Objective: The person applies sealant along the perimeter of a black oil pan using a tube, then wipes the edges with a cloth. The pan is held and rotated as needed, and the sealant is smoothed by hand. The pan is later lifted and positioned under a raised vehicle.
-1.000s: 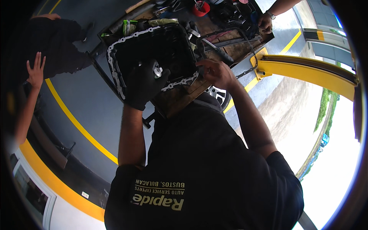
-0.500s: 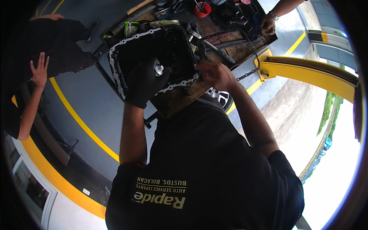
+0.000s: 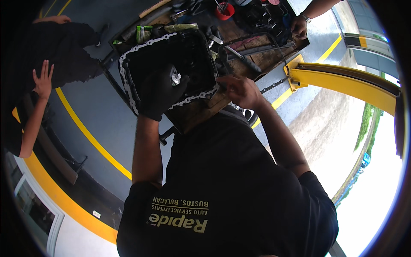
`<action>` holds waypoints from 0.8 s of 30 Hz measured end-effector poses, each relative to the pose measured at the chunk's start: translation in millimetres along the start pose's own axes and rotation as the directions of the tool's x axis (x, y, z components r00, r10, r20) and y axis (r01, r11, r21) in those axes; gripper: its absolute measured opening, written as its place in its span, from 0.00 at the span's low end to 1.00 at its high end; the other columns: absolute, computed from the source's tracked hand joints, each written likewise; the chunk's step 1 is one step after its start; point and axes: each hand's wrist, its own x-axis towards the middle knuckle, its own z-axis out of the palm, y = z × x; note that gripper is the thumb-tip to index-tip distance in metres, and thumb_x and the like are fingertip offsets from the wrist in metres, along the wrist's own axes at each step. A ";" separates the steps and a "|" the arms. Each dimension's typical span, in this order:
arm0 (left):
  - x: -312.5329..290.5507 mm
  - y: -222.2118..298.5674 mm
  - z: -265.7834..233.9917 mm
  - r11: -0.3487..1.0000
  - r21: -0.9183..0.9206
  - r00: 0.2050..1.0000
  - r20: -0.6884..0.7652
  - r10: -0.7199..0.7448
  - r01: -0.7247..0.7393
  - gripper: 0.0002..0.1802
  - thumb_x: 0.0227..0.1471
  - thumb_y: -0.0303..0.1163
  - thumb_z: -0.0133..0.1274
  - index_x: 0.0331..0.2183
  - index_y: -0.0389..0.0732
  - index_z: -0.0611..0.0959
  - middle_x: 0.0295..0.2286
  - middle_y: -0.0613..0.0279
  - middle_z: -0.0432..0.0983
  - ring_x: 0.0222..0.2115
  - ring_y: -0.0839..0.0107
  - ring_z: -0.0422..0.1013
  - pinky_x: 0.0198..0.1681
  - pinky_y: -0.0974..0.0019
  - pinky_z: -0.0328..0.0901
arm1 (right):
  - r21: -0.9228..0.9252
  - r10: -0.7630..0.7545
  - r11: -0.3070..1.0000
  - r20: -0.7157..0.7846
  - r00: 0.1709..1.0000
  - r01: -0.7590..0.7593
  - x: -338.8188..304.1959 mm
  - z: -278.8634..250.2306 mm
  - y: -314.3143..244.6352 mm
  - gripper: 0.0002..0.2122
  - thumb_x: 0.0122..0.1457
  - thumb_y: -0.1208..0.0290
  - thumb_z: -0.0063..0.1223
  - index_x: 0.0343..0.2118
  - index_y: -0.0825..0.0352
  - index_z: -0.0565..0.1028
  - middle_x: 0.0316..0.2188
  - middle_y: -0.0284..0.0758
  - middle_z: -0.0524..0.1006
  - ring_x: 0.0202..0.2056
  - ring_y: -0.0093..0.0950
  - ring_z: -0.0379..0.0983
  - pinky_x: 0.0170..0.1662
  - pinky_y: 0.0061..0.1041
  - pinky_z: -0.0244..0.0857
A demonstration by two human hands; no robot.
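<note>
A dark oil pan (image 3: 206,96) with a pale, bolt-holed rim lies at the near left of the wooden work surface. Over its near left part, my left hand (image 3: 159,92), in a black glove, is closed around a small object with a shiny silver end (image 3: 175,78); the glove hides the rest, so its kind is unclear. My bare right hand (image 3: 243,91) is at the pan's right near corner. Its fingers are curled and the index fingertip meets the rim; anything small between the fingers is hidden.
Right of the pan lie a black-handled tool (image 3: 248,63) and a thin dark gasket (image 3: 280,58) overhanging the edge. A red cup (image 3: 224,12) stands beyond. Another person's hand (image 3: 299,26) rests at the far right; a co-worker's hand (image 3: 43,81) shows at left. A yellow post (image 3: 342,75) stands right.
The pan has shifted slightly left, and both my hands have moved a little left with it. The left hand keeps its hold on the silver-ended object.
</note>
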 end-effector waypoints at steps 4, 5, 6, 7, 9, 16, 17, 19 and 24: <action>1.4 -1.4 2.9 0.999 0.001 0.998 -0.041 0.043 -0.043 0.23 0.60 0.48 0.72 0.44 0.38 0.87 0.33 0.47 0.87 0.37 0.46 0.86 0.40 0.49 0.78 | -0.028 -0.149 0.989 -0.039 0.988 0.148 -4.7 9.5 12.7 0.30 0.50 0.68 0.60 0.61 0.59 0.84 0.35 0.41 0.86 0.37 0.43 0.87 0.43 0.44 0.79; 0.9 -1.6 3.7 0.999 -0.003 0.998 -0.042 0.039 -0.039 0.23 0.60 0.48 0.72 0.44 0.38 0.87 0.33 0.48 0.87 0.37 0.46 0.86 0.40 0.49 0.78 | -0.012 -0.118 0.993 -0.043 0.992 0.117 -5.6 7.0 7.7 0.31 0.50 0.68 0.60 0.61 0.60 0.84 0.35 0.42 0.86 0.37 0.43 0.87 0.42 0.44 0.79; 0.3 -1.7 4.3 0.999 -0.007 0.998 -0.043 0.036 -0.036 0.23 0.60 0.48 0.72 0.44 0.37 0.87 0.33 0.48 0.87 0.36 0.46 0.86 0.40 0.49 0.78 | 0.004 -0.086 0.996 -0.046 0.995 0.086 -6.1 6.0 4.7 0.31 0.50 0.69 0.60 0.61 0.61 0.84 0.35 0.42 0.86 0.37 0.43 0.87 0.42 0.44 0.79; 0.5 -2.0 4.5 0.999 -0.011 0.998 -0.042 0.036 -0.036 0.23 0.60 0.48 0.72 0.44 0.37 0.87 0.33 0.48 0.87 0.36 0.47 0.86 0.40 0.49 0.78 | -0.022 -0.092 0.996 -0.046 0.995 0.091 -6.3 7.2 3.9 0.31 0.49 0.69 0.60 0.61 0.61 0.84 0.35 0.42 0.86 0.37 0.43 0.87 0.42 0.44 0.80; 0.7 -2.4 5.1 1.000 -0.020 1.000 -0.018 0.021 -0.022 0.23 0.60 0.48 0.71 0.44 0.37 0.87 0.34 0.48 0.87 0.36 0.47 0.86 0.40 0.49 0.78 | -0.073 -0.104 0.992 -0.045 0.994 0.101 -7.0 9.6 3.0 0.31 0.49 0.70 0.60 0.61 0.61 0.84 0.36 0.43 0.86 0.37 0.43 0.87 0.42 0.44 0.80; -0.5 -4.5 5.9 1.000 -0.019 1.000 0.003 -0.002 0.002 0.25 0.60 0.48 0.71 0.46 0.36 0.88 0.35 0.47 0.88 0.37 0.47 0.87 0.41 0.49 0.79 | -0.070 -0.149 0.987 -0.080 0.986 0.144 -14.0 11.3 -1.4 0.28 0.53 0.76 0.61 0.61 0.63 0.84 0.33 0.36 0.85 0.34 0.40 0.85 0.39 0.40 0.78; -0.3 -4.7 6.5 1.000 -0.011 1.000 -0.012 0.013 -0.013 0.25 0.60 0.48 0.71 0.46 0.36 0.88 0.35 0.47 0.88 0.38 0.47 0.87 0.41 0.49 0.79 | -0.105 -0.163 0.982 -0.069 0.984 0.155 -14.9 13.0 0.9 0.29 0.53 0.76 0.61 0.61 0.63 0.84 0.33 0.36 0.85 0.34 0.40 0.85 0.39 0.41 0.78; -0.6 -5.7 8.4 0.999 0.006 0.998 -0.042 0.042 -0.042 0.26 0.60 0.48 0.72 0.47 0.36 0.88 0.35 0.47 0.88 0.38 0.48 0.87 0.42 0.50 0.79 | -0.111 -0.195 0.976 -0.058 0.979 0.188 -17.2 17.9 5.4 0.29 0.53 0.76 0.61 0.62 0.63 0.83 0.32 0.36 0.85 0.34 0.40 0.85 0.39 0.41 0.78; -2.4 -5.5 8.1 0.999 0.004 0.999 -0.041 0.034 -0.033 0.26 0.60 0.49 0.71 0.47 0.36 0.88 0.36 0.47 0.88 0.38 0.48 0.87 0.42 0.50 0.79 | -0.002 -0.133 0.991 -0.058 0.989 0.133 -17.8 16.3 -1.5 0.31 0.54 0.77 0.61 0.65 0.63 0.82 0.33 0.37 0.85 0.35 0.39 0.86 0.39 0.40 0.79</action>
